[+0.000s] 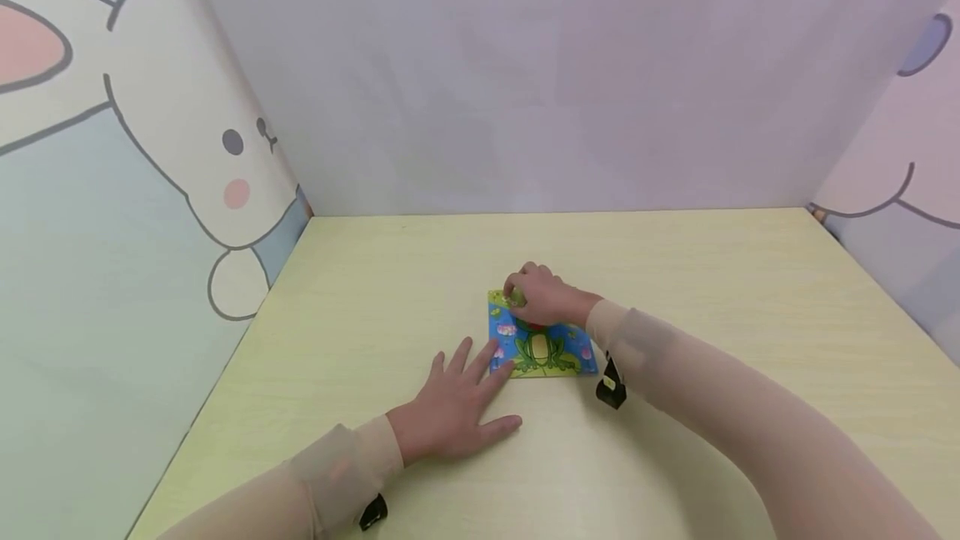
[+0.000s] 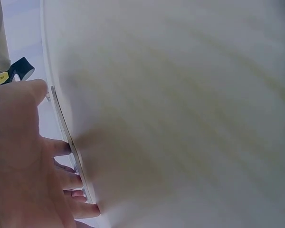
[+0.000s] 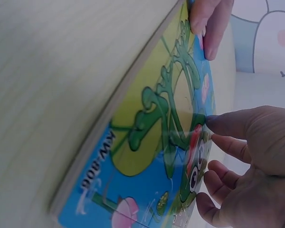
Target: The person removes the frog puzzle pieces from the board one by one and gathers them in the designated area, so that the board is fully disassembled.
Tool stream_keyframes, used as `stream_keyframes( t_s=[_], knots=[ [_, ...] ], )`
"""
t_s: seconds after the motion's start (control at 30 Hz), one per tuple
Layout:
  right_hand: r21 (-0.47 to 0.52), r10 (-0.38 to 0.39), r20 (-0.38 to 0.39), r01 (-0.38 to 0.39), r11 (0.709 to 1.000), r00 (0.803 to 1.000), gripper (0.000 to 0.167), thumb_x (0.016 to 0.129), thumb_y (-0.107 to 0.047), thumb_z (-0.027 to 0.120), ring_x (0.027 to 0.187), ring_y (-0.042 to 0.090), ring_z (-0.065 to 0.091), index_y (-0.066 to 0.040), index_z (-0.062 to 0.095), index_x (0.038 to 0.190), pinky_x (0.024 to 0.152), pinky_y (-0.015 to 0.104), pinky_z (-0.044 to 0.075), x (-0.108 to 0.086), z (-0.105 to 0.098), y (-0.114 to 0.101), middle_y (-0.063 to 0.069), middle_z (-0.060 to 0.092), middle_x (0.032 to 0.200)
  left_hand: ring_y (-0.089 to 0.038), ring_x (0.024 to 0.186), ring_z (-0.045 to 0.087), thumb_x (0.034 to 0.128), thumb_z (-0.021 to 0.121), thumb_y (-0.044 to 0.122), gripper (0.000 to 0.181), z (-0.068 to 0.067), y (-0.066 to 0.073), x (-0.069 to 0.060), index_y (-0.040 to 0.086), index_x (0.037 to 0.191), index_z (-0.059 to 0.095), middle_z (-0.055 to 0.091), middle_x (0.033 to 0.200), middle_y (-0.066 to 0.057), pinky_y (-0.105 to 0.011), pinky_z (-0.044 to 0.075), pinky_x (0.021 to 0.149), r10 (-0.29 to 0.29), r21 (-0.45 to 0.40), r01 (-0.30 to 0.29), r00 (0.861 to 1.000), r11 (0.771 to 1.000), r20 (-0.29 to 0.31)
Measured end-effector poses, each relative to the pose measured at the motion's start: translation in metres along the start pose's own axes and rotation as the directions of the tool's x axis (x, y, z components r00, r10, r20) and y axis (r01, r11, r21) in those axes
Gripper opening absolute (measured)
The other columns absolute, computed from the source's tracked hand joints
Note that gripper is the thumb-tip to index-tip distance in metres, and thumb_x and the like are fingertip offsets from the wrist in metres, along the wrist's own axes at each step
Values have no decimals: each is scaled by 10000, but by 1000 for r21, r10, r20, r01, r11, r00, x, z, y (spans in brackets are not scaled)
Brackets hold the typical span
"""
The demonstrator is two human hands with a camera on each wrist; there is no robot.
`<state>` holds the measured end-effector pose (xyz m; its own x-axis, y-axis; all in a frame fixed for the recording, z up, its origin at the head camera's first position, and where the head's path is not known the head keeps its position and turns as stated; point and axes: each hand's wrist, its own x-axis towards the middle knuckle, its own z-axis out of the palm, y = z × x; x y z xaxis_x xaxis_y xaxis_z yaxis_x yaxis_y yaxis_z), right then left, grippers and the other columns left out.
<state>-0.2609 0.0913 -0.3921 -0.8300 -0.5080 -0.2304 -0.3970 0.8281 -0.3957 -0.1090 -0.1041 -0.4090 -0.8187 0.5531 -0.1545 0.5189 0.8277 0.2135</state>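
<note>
A flat frog picture puzzle (image 1: 540,348) lies on the table, blue with a green frog on a lily pad. My right hand (image 1: 551,297) bends over its upper part, thumb and fingers curled around a green piece (image 1: 517,297). In the right wrist view, the fingertips of that hand (image 3: 261,156) meet the frog's head (image 3: 194,173); whether it is lifted cannot be told. My left hand (image 1: 453,407) is spread flat, its fingertips against the board's lower left edge. The left wrist view shows the left hand (image 2: 28,161) with fingers extended; the board is barely visible there.
Around the board is the pale wooden table (image 1: 360,298). A plain light wall (image 1: 562,90) rises behind it, and side panels with cartoon drawings (image 1: 240,157) stand left and right. Black straps with small tags (image 1: 611,386) hang under both wrists.
</note>
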Motion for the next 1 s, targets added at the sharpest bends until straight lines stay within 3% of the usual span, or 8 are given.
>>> stream_keyframes(
  t_s=[1.0],
  knots=[
    [9,4,61,-4,1000,998,342,989,-231,703,1425,429,419,-134,664,1314,1167,639,378,4,-8,-2,228,446,1531,-519,1557,254,1035,441,661,735,-2,2,1,215,1619,408,260,1736,-129,-764,300,1139,-5,12,5,1000,1000,7]
  ],
)
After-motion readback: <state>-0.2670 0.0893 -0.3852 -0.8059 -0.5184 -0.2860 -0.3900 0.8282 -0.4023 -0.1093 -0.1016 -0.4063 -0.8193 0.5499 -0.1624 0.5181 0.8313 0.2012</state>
